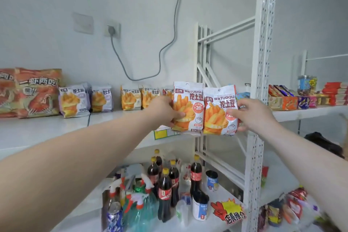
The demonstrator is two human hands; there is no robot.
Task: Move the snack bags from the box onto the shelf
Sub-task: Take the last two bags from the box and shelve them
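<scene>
- My left hand (165, 111) is clamped on the left edge of a white WATUDOU fries bag (188, 107), held upright over the front edge of the upper shelf (37, 132).
- My right hand (252, 115) is closed around the right edge of a second WATUDOU bag (219, 111), just beside the first, their inner edges touching or overlapping.
- Both bags sit in front of the white perforated upright (263, 43) at the shelf's right end.
- Farther back on the shelf I see a row of same-brand bags: two purple bags (74, 100) at left, yellow ones (130, 99) to their right.
- Large shrimp snack bags (35, 92) stand at the far left.
- On the lower shelf, cola bottles (164, 194) stand among spray bottles (139, 205) and cans.
- I can't see the box.
</scene>
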